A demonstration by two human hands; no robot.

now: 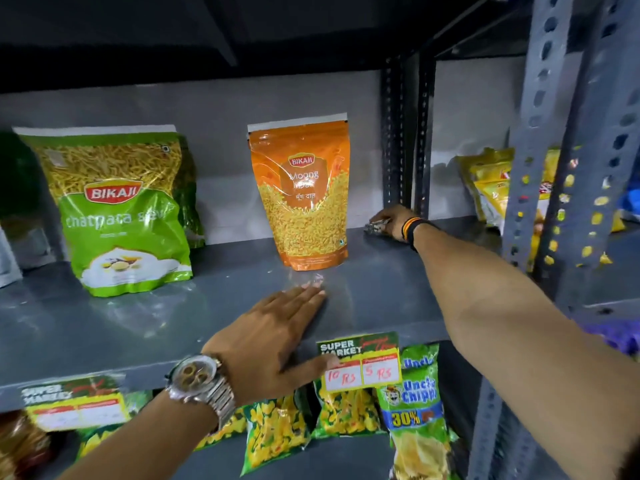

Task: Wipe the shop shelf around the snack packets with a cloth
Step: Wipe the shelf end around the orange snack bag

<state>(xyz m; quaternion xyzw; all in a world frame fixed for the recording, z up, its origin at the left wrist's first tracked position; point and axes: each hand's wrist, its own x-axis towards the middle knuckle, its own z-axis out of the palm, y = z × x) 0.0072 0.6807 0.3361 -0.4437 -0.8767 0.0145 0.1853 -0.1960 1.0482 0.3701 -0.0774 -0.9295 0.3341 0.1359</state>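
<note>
A grey metal shelf [374,292] carries two upright snack packets: a green Bikaji packet [121,220] at the left and an orange Moong Dal packet [304,202] in the middle. My right hand [391,220] reaches to the shelf's back right corner, to the right of the orange packet, and is closed on a small crumpled grey cloth [375,227] pressed to the shelf. My left hand [277,334], with a metal wristwatch, lies flat and palm down on the shelf's front edge, just in front of the orange packet, holding nothing.
Slotted metal uprights [568,140] stand at the right and at the back corner [405,140]. Yellow packets [485,188] sit on the neighbouring shelf to the right. Price tags [360,362] hang on the front lip. Green chip packets [412,403] fill the shelf below.
</note>
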